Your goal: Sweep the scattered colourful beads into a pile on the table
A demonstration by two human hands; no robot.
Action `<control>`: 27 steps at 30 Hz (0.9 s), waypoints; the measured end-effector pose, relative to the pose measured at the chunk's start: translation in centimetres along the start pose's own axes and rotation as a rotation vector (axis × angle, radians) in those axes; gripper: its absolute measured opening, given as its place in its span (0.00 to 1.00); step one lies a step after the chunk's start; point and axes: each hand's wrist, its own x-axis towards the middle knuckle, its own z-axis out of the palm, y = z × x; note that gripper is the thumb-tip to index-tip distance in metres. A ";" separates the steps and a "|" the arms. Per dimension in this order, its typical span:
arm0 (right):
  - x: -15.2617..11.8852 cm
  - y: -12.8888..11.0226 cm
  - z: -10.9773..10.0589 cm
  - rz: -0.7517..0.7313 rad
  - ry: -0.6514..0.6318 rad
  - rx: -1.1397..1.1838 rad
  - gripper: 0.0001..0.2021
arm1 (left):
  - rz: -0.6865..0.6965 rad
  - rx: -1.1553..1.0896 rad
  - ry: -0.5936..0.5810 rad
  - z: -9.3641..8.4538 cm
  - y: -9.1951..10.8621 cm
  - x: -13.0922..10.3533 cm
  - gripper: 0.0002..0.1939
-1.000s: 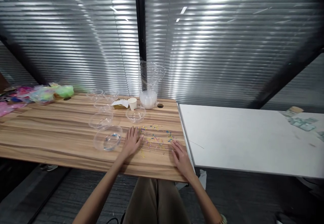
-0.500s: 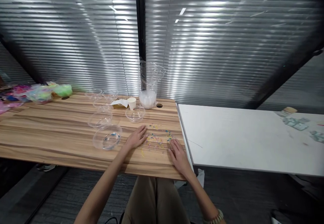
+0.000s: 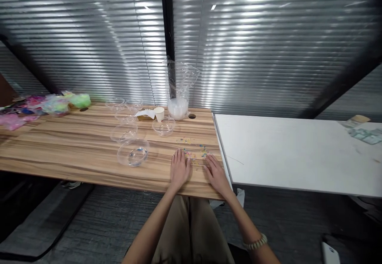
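Note:
Many small coloured pieces [image 3: 191,153], yellow, blue, green and pink, lie scattered on the wooden table [image 3: 89,144]; they are too small to name. My left hand [image 3: 180,169] lies flat at their near left side, fingers stretched out and pointing away from me. My right hand [image 3: 217,175] rests palm down at their right side, its fingers spread near the table's right edge. Some pieces may be hidden under the hands. To the left stands a clear plastic bowl [image 3: 122,159] with some blue pieces in it.
More clear bowls [image 3: 123,132] stand behind, one bowl [image 3: 164,130] near a paper cup [image 3: 159,114] and a small brown tray [image 3: 145,116]. A clear bag with white contents [image 3: 178,108] stands at the back. Colourful bags [image 3: 56,104] lie far left. A white table [image 3: 283,152] adjoins on the right.
My left hand has moved right and nearer to me, over the near left part of the scattered pieces. My right hand stays beside them. The camera view has shifted slightly.

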 end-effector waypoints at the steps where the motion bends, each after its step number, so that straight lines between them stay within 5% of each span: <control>1: 0.0 0.1 0.1 0.005 0.008 0.001 0.20 | -0.022 -0.037 0.012 0.0 0.1 0.0 0.28; 7: 0.0 0.3 0.0 0.027 0.040 0.009 0.21 | -0.031 -0.091 0.072 -0.5 -1.2 -0.4 0.29; 12: -0.3 0.1 -0.6 0.096 0.138 0.010 0.22 | 0.195 0.079 -0.057 -0.9 -1.2 -1.4 0.32; 17: -0.4 0.2 -0.6 0.112 0.173 0.022 0.22 | 0.192 0.070 -0.129 -1.4 -0.8 -1.3 0.32; 22: -0.3 0.2 -0.5 0.119 0.149 0.042 0.22 | 0.133 -0.067 -0.058 -3.1 -4.1 -0.8 0.29; 27: -0.4 0.2 -0.5 0.119 0.169 0.043 0.22 | 0.320 0.160 -0.144 -4.2 -7.3 -1.2 0.29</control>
